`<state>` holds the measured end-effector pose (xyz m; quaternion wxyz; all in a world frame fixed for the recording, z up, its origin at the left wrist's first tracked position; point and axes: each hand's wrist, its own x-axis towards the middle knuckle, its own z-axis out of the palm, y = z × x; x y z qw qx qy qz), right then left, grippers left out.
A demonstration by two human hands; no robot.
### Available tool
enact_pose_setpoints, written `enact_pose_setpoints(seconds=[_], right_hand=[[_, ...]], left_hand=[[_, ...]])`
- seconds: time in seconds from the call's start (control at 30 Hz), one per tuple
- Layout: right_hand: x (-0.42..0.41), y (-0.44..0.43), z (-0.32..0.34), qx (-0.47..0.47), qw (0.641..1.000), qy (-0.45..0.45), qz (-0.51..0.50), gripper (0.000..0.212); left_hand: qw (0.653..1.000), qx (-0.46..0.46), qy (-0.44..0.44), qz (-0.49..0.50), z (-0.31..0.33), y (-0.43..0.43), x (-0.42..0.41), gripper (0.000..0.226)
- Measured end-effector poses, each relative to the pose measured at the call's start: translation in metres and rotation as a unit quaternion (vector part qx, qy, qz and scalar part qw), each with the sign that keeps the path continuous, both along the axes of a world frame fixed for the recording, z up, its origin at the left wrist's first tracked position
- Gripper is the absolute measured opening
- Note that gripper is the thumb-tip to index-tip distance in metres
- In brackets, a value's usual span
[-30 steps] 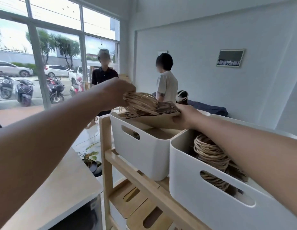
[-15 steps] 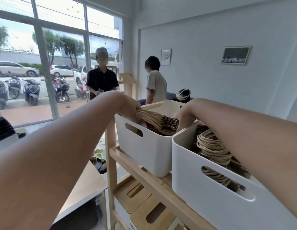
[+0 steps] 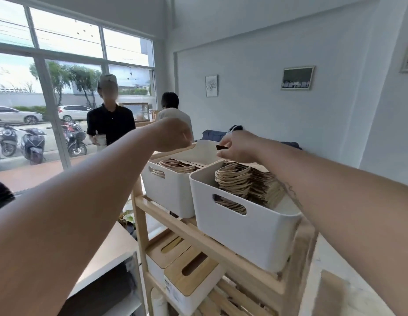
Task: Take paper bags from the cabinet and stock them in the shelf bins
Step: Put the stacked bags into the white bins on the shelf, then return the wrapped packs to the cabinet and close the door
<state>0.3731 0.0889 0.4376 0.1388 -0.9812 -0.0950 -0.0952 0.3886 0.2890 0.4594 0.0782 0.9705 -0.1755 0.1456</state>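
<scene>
Two white bins stand side by side on the top of a wooden shelf [image 3: 199, 234]. The far bin [image 3: 169, 192] holds flat brown paper bags [image 3: 179, 166] with twisted handles. The near bin [image 3: 244, 238] holds a taller stack of the same bags [image 3: 246, 180]. My left hand [image 3: 173, 135] hovers above the far bin's back left corner, fingers curled, with nothing visible in it. My right hand [image 3: 238, 147] hangs over the gap between the bins and pinches a small dark brown piece [image 3: 220, 147]; I cannot tell what it is.
White boxes with wooden slotted lids [image 3: 189, 270] sit on the lower shelf. A pale counter [image 3: 112, 254] is at the left, with a potted plant [image 3: 127, 221] behind it. Two people [image 3: 110, 120] [image 3: 173, 110] stand near the window beyond the shelf.
The bundle of bags went down into the far bin and now lies there. Both hands have let go of it and risen above the bins. The view has tilted further down over the bins.
</scene>
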Motion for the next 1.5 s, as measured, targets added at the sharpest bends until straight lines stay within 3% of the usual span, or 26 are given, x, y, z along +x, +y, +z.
enact_pose_setpoints(seconds=[0.17,0.33,0.47,0.57,0.7,0.83,1.1,1.27,1.4,1.47,1.5], right_hand=[[-0.079,-0.068,0.001,0.045,0.995,-0.078,-0.049,0.035],[-0.167,-0.146,-0.028,0.054,0.990,-0.076,-0.109,0.026],[-0.230,-0.201,-0.063,0.065,0.985,-0.068,-0.145,0.016],[-0.269,-0.236,-0.097,0.082,0.978,-0.046,-0.186,0.022],[-0.309,-0.266,-0.149,0.144,0.959,-0.003,-0.245,0.031],[-0.328,-0.280,-0.202,0.229,0.930,0.025,-0.286,0.033],[-0.313,-0.298,-0.300,0.314,0.872,0.109,-0.360,0.033],[-0.283,-0.291,-0.342,0.386,0.819,0.136,-0.402,0.047],[-0.261,-0.283,-0.363,0.473,0.766,0.118,-0.419,0.036],[-0.254,-0.277,-0.371,0.543,0.716,0.112,-0.423,0.022],[-0.251,-0.273,-0.374,0.570,0.695,0.109,-0.424,0.030]], left_hand=[[0.993,-0.046,-0.086,-0.072,0.002,-0.074,-0.081,0.018],[0.982,-0.047,-0.148,-0.110,-0.020,-0.148,-0.162,0.019],[0.982,-0.084,-0.082,-0.148,-0.056,-0.189,-0.203,0.016],[0.974,-0.117,-0.053,-0.187,-0.092,-0.218,-0.226,0.008],[0.963,-0.169,0.009,-0.207,-0.145,-0.250,-0.251,0.018],[0.959,-0.195,0.101,-0.180,-0.207,-0.273,-0.255,0.034],[0.935,-0.234,0.250,-0.091,-0.323,-0.299,-0.192,0.032],[0.869,-0.338,0.360,-0.011,-0.377,-0.304,-0.145,0.013],[0.794,-0.353,0.494,0.012,-0.410,-0.320,-0.119,0.037],[0.754,-0.370,0.543,0.003,-0.419,-0.330,-0.116,0.041],[0.746,-0.368,0.555,-0.006,-0.420,-0.334,-0.115,0.042]])
